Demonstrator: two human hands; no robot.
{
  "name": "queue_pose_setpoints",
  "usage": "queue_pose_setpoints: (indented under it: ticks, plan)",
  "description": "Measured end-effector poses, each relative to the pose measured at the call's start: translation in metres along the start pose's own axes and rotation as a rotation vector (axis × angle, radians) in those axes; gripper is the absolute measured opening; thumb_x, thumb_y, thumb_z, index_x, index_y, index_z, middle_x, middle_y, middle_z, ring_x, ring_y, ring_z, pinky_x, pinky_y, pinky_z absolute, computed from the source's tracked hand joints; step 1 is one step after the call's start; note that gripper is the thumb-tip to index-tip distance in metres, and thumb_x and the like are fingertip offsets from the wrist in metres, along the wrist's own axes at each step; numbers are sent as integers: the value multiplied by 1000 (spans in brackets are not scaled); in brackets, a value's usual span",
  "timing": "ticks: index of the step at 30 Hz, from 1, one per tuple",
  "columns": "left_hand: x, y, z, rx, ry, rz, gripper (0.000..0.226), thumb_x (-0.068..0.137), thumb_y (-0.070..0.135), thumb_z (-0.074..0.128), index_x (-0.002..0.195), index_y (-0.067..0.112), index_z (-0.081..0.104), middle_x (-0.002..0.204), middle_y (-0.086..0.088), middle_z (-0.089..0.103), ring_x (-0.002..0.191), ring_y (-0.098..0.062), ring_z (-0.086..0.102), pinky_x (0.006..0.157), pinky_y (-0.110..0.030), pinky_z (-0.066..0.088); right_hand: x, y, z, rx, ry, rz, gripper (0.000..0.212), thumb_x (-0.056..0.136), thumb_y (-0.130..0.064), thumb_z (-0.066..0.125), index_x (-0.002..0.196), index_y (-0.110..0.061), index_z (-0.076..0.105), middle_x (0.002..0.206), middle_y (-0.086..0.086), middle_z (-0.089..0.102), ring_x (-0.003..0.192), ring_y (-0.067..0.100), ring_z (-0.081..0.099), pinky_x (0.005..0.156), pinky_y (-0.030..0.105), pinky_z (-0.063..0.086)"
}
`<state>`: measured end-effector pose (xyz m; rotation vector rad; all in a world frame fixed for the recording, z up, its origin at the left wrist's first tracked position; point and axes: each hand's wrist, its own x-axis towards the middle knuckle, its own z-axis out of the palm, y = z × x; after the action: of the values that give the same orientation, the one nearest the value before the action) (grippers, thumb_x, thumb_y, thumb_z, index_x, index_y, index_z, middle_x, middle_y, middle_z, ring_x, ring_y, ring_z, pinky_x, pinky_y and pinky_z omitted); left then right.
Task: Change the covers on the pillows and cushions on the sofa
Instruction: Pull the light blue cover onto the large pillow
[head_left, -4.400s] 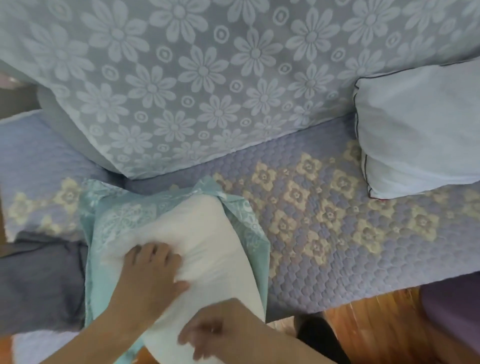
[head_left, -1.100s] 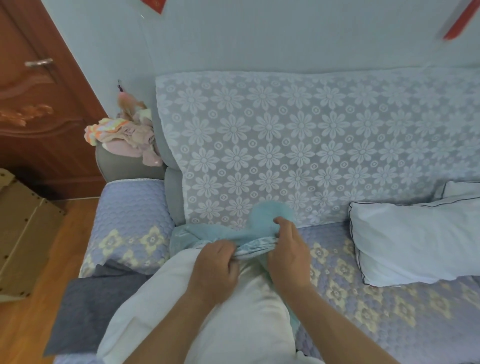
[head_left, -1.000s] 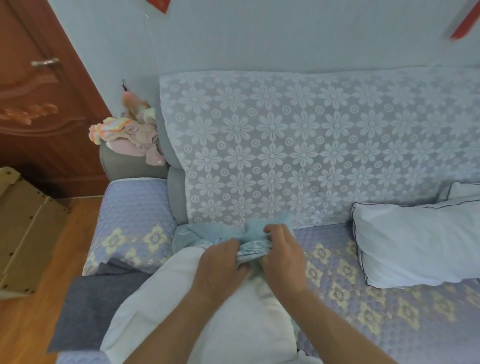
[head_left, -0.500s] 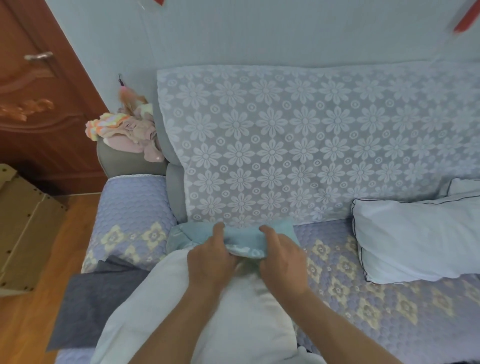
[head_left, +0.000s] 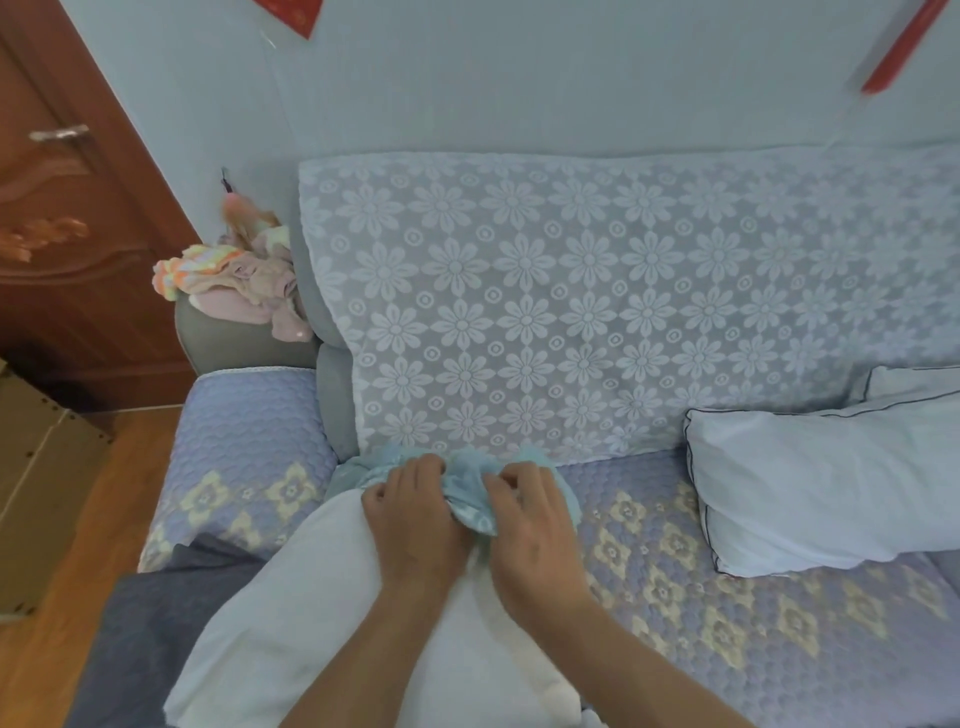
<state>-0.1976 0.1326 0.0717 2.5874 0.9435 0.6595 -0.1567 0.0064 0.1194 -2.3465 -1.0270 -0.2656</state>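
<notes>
Stripping step: teal cover bunched at far end of bare insert.
My left hand (head_left: 415, 512) and right hand (head_left: 530, 525) both grasping the crumpled teal patterned fabric cover (head_left: 467, 483) atop the plain white pillow insert (head_left: 332, 613) on the lilac quilted sofa seat (head_left: 727, 597). Next, I reckon: pull cover clear.

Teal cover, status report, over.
Left hand and right hand both grip bunched teal cover at far end of bare white pillow. Nothing obstructing.

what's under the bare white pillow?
The bare white pillow overlaps a dark grey folded cloth and the quilted lilac seat cover. Whatever else lies beneath is hidden.
</notes>
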Motion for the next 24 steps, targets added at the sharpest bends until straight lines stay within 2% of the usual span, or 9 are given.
queue_pose_setpoints:
  ticks: [4,6,8,12,14,16,18,21,24]
  plan:
    - [21,-19,3,-2,44,-159,34,72,23,79,96,25,56,90,3,61,88,-26,58,84,-43,42,-4,-7,5,25,-86,-13,14,77,-8,47,78,-21,43,74,-1,47,65,20,43,60,29,26]
    - [22,-22,-1,-149,36,-219,44,69,17,82,105,21,56,97,0,63,91,-26,56,81,-43,47,2,-3,5,-14,-122,-17,17,78,-10,49,79,-23,38,67,-3,49,56,20,45,54,28,22]
    - [16,-17,-9,-316,8,-196,49,67,21,86,106,25,55,98,7,62,92,-19,56,77,-37,49,1,3,5,-10,-156,-21,27,76,-7,58,82,-24,37,66,-4,50,53,20,45,49,27,24]
    - [-5,-11,-17,-508,-49,-147,43,69,31,82,105,26,59,94,10,67,82,-12,63,71,-31,50,-7,5,3,-86,-189,29,47,56,-3,76,84,-21,42,58,-7,51,43,17,45,41,24,24]
    - [-13,-9,-17,-487,-18,-112,28,73,31,71,97,25,58,87,8,67,76,-17,62,66,-35,49,1,8,-1,-152,-176,78,48,49,-6,80,87,-18,52,50,-7,50,35,16,44,39,22,21]
    - [-18,-6,-19,-410,-16,-65,11,73,33,56,75,27,47,68,5,58,63,-23,54,56,-37,43,10,13,-3,-194,-148,116,50,50,-6,80,96,-14,63,46,-7,49,33,16,43,40,21,19]
    - [-16,-2,-20,-332,-23,-36,14,70,33,46,65,26,35,57,2,50,54,-26,49,50,-37,39,10,13,-1,-204,-144,121,48,53,-3,79,97,-14,66,49,-6,50,35,18,44,41,21,21]
    - [-7,-6,-15,-158,-61,-92,29,71,20,61,65,25,34,56,2,52,52,-26,51,49,-33,34,0,4,7,-164,-142,47,34,59,-5,79,81,-17,57,55,-5,54,41,20,48,44,25,23]
    - [1,-3,-15,-97,-183,-184,32,77,23,71,76,26,39,65,4,59,62,-26,60,56,-36,44,-1,2,10,-62,-113,40,36,65,-2,76,77,-17,46,59,-5,52,46,20,46,44,27,24]
